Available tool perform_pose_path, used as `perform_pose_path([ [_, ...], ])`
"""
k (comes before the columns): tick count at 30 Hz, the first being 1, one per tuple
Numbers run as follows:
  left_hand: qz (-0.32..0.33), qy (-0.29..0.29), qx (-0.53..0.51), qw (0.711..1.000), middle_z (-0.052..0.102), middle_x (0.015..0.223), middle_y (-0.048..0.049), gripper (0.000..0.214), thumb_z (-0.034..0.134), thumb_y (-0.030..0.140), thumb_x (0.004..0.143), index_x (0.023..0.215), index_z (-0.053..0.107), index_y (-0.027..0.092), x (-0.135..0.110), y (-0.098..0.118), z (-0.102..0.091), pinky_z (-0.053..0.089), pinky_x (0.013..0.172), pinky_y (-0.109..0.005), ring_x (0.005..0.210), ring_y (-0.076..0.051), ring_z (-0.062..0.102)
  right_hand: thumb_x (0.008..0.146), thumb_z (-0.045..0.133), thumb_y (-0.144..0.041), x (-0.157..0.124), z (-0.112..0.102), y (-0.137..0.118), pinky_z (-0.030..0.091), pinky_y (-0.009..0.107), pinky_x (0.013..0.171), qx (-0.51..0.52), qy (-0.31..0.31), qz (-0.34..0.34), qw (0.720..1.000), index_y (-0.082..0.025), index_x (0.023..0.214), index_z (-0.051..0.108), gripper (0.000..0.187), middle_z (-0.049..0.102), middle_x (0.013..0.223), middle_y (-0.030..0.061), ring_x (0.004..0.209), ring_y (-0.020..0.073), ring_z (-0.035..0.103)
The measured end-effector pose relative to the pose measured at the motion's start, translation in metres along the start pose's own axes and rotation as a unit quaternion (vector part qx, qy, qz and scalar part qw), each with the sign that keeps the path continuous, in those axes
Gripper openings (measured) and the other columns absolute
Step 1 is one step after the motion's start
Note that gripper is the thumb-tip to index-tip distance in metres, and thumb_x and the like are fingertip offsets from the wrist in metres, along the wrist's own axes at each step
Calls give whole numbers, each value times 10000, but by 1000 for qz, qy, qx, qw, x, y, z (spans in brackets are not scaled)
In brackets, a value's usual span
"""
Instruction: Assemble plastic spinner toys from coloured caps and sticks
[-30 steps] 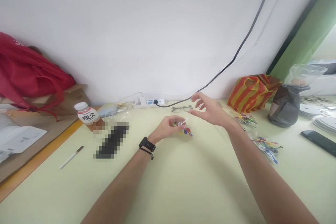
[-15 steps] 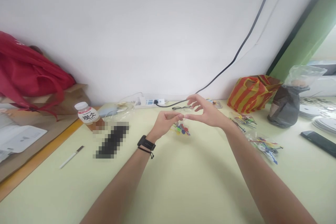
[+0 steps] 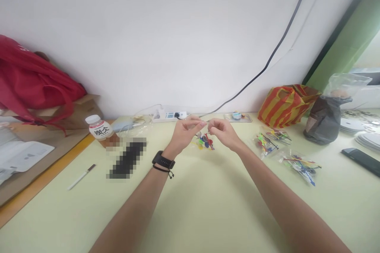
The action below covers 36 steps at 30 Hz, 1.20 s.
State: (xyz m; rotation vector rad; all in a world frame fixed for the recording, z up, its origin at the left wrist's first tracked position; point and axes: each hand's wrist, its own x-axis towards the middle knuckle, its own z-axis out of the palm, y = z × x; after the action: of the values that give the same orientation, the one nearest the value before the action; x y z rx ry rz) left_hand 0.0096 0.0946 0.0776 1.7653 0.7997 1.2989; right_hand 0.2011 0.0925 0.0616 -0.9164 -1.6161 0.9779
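My left hand (image 3: 187, 132), with a black watch and a cord bracelet at the wrist, pinches the top of a small clear plastic bag (image 3: 204, 141). Colourful small plastic pieces show inside the bag, just below my fingers. From the other side, my right hand (image 3: 225, 131) has its fingers curled in and its thumb pressed at the bag's upper edge. A small gap separates the two hands. The thin film between the fingertips is hard to make out.
More bags of colourful pieces (image 3: 301, 166) lie at right, near a striped bag (image 3: 286, 104), a dark bag (image 3: 320, 120) and a black phone (image 3: 360, 162). Left are a drink bottle (image 3: 101, 130) and a pen (image 3: 81, 177). A power strip (image 3: 169, 116) sits by the wall.
My right hand's spread fingers have curled in and come down to the bag's edge. My left hand has shifted slightly left and up, and the bag has risen a little.
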Motion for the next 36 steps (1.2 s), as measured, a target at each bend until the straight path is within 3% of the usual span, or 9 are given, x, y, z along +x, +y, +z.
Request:
perform_pose_path([
  [4, 5, 1, 8, 1000, 728, 987, -73, 242, 804, 478, 839, 879, 857, 244, 2, 6, -6, 527, 812, -334, 946, -208, 650, 735, 538, -254, 0, -3, 5, 473, 297, 693, -12, -28, 1, 1000, -213, 667, 590, 94, 582, 675, -16, 690, 166, 563],
  [8, -37, 33, -9, 999, 750, 899, -61, 306, 786, 508, 849, 923, 854, 219, 3, 6, -16, 504, 713, -303, 784, -168, 624, 742, 546, -235, 0, -7, 11, 480, 313, 712, -43, -75, 21, 996, -200, 640, 644, 146, 618, 666, -3, 685, 172, 577],
  [12, -76, 22, 6, 997, 754, 816, -53, 373, 784, 539, 837, 952, 850, 190, 3, 5, -20, 475, 630, -279, 665, -142, 575, 789, 574, -249, 0, -11, 8, 506, 330, 783, 14, -48, -7, 999, -201, 743, 683, 128, 670, 771, 18, 783, 185, 618],
  [16, -72, -13, 25, 997, 760, 822, -51, 371, 770, 540, 849, 920, 845, 184, 3, 6, -17, 470, 621, -267, 683, -146, 593, 876, 673, -415, -1, -12, -9, 525, 337, 776, 77, -32, -28, 996, -212, 922, 720, 214, 712, 890, 48, 826, 193, 637],
  [22, -57, -30, 5, 998, 793, 934, -74, 351, 850, 470, 789, 1000, 835, 190, 3, 4, -26, 519, 695, -278, 786, -170, 664, 835, 771, -521, -1, -12, -22, 521, 339, 735, 50, -33, -15, 998, -213, 850, 744, 309, 698, 773, 33, 749, 184, 615],
  [28, -60, -16, -1, 998, 794, 887, -87, 287, 890, 405, 752, 908, 838, 169, 4, 2, -41, 557, 740, -308, 782, -184, 690, 856, 756, -508, -1, -16, -17, 526, 356, 764, 53, -27, 0, 998, -203, 863, 785, 307, 731, 787, 51, 773, 194, 646],
  [33, -58, -26, -18, 998, 780, 844, -75, 315, 898, 375, 747, 973, 823, 169, 4, -1, -42, 561, 690, -302, 717, -167, 685, 820, 798, -423, 1, -17, -6, 540, 369, 798, 91, -14, -5, 996, -238, 1043, 806, 290, 750, 841, 39, 820, 203, 673],
  [36, -51, -31, -30, 998, 792, 864, -91, 293, 890, 365, 754, 955, 825, 162, 4, -3, -46, 577, 736, -327, 736, -178, 700, 794, 808, -377, 2, -19, 2, 537, 371, 815, 131, -2, 20, 991, -237, 933, 833, 199, 765, 860, 48, 829, 207, 685],
])
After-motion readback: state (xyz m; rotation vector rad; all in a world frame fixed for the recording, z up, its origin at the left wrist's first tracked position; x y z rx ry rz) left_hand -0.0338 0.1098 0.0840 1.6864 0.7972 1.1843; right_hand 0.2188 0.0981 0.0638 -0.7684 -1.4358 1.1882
